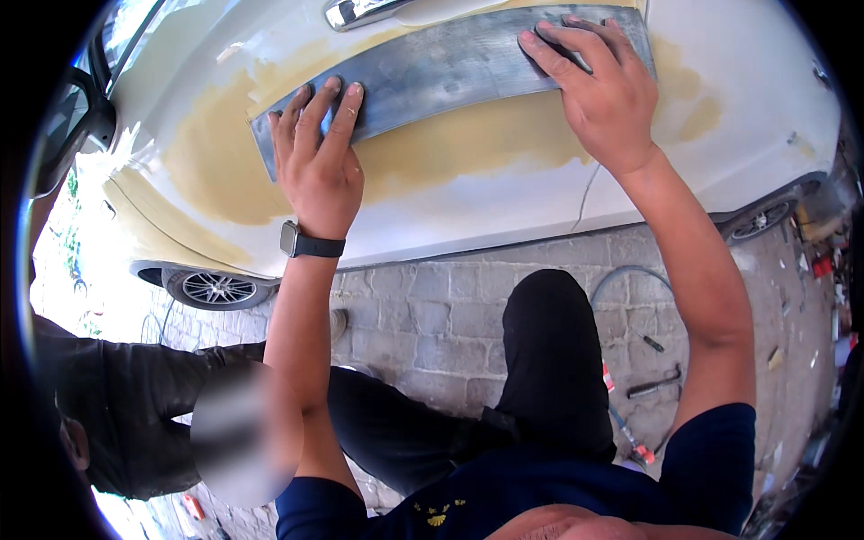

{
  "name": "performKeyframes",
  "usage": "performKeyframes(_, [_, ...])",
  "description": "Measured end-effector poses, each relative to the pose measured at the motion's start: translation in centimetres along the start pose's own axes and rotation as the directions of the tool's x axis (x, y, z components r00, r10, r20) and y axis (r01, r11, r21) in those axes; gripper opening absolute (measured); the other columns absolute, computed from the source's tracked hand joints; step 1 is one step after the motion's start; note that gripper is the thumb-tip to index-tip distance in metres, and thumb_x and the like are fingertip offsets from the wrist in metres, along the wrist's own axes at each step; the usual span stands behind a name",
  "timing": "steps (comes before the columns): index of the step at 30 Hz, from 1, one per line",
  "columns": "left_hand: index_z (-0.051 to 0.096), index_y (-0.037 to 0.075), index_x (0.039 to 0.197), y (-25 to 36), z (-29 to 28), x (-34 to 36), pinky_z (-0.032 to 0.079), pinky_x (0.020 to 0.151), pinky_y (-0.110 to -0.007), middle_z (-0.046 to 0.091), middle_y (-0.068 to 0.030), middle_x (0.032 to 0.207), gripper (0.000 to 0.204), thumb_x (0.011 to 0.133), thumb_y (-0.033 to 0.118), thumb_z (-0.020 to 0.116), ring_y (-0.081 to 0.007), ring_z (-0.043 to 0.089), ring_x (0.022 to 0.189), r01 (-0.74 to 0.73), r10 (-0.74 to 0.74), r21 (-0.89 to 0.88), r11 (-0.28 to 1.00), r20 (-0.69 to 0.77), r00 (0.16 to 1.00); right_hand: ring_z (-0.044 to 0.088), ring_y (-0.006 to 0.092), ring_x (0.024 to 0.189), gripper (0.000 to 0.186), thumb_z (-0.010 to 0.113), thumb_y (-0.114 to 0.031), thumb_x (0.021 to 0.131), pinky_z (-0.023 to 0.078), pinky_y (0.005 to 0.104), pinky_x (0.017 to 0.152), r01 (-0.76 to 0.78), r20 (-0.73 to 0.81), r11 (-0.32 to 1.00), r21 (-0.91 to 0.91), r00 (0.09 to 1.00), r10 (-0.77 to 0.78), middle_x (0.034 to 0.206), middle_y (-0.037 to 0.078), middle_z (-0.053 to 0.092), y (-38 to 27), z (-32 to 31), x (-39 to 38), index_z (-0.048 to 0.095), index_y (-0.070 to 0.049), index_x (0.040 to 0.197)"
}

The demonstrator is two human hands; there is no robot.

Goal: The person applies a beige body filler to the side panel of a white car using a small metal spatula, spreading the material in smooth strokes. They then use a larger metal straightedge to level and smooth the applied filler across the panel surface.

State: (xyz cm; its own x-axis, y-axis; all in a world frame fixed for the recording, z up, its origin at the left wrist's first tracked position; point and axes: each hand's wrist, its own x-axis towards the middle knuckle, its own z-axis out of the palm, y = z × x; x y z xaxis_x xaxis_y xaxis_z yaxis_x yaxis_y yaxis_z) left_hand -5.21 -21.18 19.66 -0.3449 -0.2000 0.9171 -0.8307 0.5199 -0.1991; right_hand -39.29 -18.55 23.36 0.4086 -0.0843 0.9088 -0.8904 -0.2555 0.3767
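Observation:
A long, thin grey metal spreader [441, 76] lies bowed against the side of a white car, over a broad patch of yellow-tan filler [468, 139]. My left hand [319, 162] grips its left end, fingers apart on the face; a dark watch is on that wrist. Higher up, my right hand [603, 99] holds the right end in the same way, arm stretched out. Both thumbs are out of sight. More filler shows to the left of the sheet and past its right end.
A chrome door handle [360, 11] sits above the sheet. Wheels [216, 289] show at the car's lower edge. On the paving [423, 324] lie a hose [630, 268] and hand tools [654, 384]. A person in dark clothes [135, 400] is close on my left.

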Motion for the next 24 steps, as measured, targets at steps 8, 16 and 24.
performKeyframes(8, [0.08, 0.026, 0.133, 0.3, 1.8, -3.7, 0.038, 0.119, -0.068, 0.07, -0.0016, 0.142, 0.053, 0.091, -0.002, 0.066, -0.0374, 0.062, 0.134, -0.012, 0.014, 0.058, 0.998, -0.02, 1.0, 0.073, 0.0237, 0.105, 0.041, 0.078, -0.012, 0.083, 0.06, 0.0517, 0.101, -0.027, -0.107, 1.0, -0.009, 0.994, 0.026, 0.114, -0.007, 0.076, -1.1, 2.6, -5.3, 0.085, -0.03, 0.119])
performKeyframes(16, [0.082, 0.02, 0.13, 1.2, 3.3, -8.0, 0.032, 0.126, -0.064, 0.07, -0.0044, 0.142, 0.05, 0.093, -0.006, 0.063, -0.0378, 0.059, 0.14, -0.004, 0.004, 0.03, 1.0, 0.0, 1.0, 0.071, 0.0213, 0.106, 0.032, 0.082, -0.02, 0.085, 0.058, 0.0498, 0.103, -0.065, -0.076, 0.998, -0.008, 0.995, 0.064, 0.115, -0.01, 0.075, -3.1, 3.1, -9.5, 0.087, -0.032, 0.114])
performKeyframes(24, [0.083, 0.027, 0.125, 2.5, 4.2, -13.3, 0.034, 0.125, -0.063, 0.07, -0.0002, 0.143, 0.046, 0.089, 0.0, 0.075, -0.0353, 0.061, 0.136, 0.002, -0.004, 0.035, 0.999, 0.045, 0.999, 0.068, 0.0198, 0.107, 0.035, 0.086, -0.018, 0.083, 0.053, 0.048, 0.111, -0.139, -0.018, 0.99, 0.035, 0.99, 0.139, 0.117, -0.012, 0.072, -6.3, 3.3, -15.3, 0.086, -0.034, 0.115])
